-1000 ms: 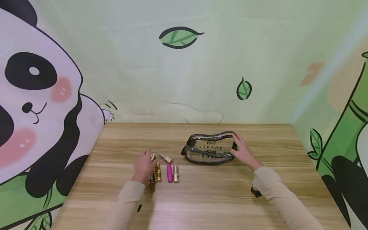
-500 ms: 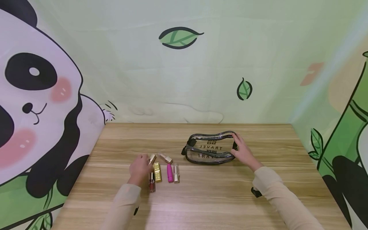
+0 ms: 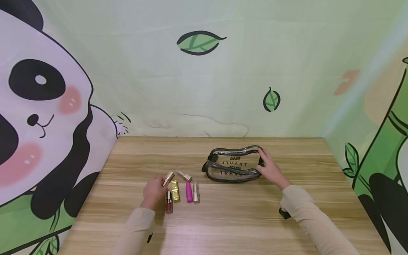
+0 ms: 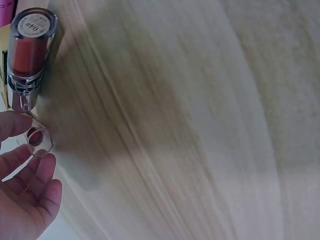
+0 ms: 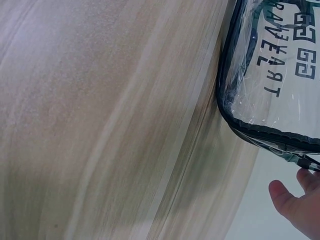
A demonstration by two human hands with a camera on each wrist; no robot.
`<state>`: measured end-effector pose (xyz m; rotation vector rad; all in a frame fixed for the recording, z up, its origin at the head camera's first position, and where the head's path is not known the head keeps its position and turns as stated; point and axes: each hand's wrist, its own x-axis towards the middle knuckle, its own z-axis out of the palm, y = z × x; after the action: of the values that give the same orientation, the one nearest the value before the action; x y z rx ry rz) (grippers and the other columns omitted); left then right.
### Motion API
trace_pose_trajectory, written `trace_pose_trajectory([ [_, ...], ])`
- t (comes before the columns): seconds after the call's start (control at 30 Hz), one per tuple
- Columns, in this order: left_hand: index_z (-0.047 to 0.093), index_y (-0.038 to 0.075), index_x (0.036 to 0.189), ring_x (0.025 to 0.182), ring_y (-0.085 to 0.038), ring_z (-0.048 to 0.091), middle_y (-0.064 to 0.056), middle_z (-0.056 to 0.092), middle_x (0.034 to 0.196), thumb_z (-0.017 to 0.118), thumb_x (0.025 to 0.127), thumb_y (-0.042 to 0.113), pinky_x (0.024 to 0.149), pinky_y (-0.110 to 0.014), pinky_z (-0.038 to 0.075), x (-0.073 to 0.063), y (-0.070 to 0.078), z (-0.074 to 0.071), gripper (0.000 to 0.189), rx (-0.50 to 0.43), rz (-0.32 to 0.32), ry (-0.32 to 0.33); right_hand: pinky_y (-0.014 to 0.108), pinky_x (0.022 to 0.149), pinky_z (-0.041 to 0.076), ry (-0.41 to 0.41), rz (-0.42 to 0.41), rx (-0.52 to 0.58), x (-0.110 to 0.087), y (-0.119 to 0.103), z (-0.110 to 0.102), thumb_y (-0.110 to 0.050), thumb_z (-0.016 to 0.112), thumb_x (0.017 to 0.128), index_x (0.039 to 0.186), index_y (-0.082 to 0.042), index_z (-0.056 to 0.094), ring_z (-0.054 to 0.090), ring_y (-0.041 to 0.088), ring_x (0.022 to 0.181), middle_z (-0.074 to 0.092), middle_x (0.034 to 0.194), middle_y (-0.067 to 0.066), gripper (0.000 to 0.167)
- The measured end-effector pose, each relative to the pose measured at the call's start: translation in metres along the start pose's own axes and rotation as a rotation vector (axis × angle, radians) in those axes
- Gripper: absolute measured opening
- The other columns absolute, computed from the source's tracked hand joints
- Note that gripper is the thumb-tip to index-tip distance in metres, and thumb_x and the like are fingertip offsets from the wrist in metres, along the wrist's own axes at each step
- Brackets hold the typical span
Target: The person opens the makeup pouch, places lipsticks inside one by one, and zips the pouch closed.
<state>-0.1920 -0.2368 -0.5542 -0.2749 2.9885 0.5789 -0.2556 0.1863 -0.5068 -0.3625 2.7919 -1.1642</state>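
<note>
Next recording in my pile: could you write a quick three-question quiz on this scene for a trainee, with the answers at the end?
1. Multiple choice: which word is printed on the clear bag?
A) BEAUTY
B) TRAVEL
C) STUDIO

2. True or false: in the head view, the pink tube lies between the gold case and the clear-and-silver tube.

3. Short answer: which hand is at the end of the bag, and what does the other one hold?

Key:
1. B; it reads mirrored.
2. True.
3. The right hand is at the bag; the left hand holds a lipstick.
</note>
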Motion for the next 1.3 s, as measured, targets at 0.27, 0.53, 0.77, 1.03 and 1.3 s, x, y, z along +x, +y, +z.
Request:
trace_pose_trajectory([
  [0.27,0.06,0.003,0.097,0.067,-0.022,0.053,-0.011,0.058,0.081,0.062,0.074,0.014,0.056,-0.035,0.045,-0.003,-0.001,0.001,0.026,-0.016,0.021,0.02,0.059,0.092,0.031,-0.005,-0.002,0.004,0.0,0.0,0.0,-0.008,0.047,0.077,0.143,-0.011,0.011,0.016,0.046,0.129,0.003,0.147,0.021,0.075],
  [0.53,0.059,0.002,0.092,0.066,-0.021,0.051,-0.009,0.056,0.076,0.062,0.075,0.013,0.058,-0.035,0.045,-0.003,0.0,0.002,0.02,-0.028,0.057,0.04,0.057,0.09,0.034,0.003,0.005,-0.002,-0.001,0.0,0.001,-0.009,0.048,0.077,0.143,-0.012,0.012,0.019,0.046,0.128,0.004,0.147,0.02,0.075],
  [0.77,0.058,0.002,0.095,0.069,-0.023,0.053,-0.01,0.056,0.08,0.062,0.075,0.015,0.06,-0.037,0.046,0.0,0.005,-0.001,0.025,-0.073,0.052,0.054,0.06,0.092,0.032,0.006,0.002,-0.002,-0.001,0.001,0.002,-0.009,0.048,0.077,0.143,-0.012,0.012,0.018,0.046,0.128,0.004,0.147,0.02,0.075],
  [1.03,0.057,0.001,0.098,0.072,-0.024,0.052,-0.011,0.056,0.083,0.062,0.071,0.011,0.062,-0.039,0.046,0.003,0.014,-0.005,0.029,-0.097,0.074,0.102,0.061,0.092,0.031,0.013,0.004,-0.004,-0.001,0.001,0.002,-0.01,0.049,0.078,0.143,-0.013,0.011,0.019,0.047,0.127,0.004,0.147,0.019,0.075],
  [1.3,0.056,0.001,0.107,0.085,-0.028,0.054,-0.014,0.058,0.095,0.055,0.079,0.01,0.074,-0.043,0.048,0.004,0.025,-0.009,0.029,-0.087,0.106,0.139,0.059,0.092,0.033,0.017,-0.004,-0.001,-0.001,0.001,0.002,-0.009,0.048,0.077,0.143,-0.012,0.012,0.02,0.046,0.127,0.005,0.147,0.02,0.075],
])
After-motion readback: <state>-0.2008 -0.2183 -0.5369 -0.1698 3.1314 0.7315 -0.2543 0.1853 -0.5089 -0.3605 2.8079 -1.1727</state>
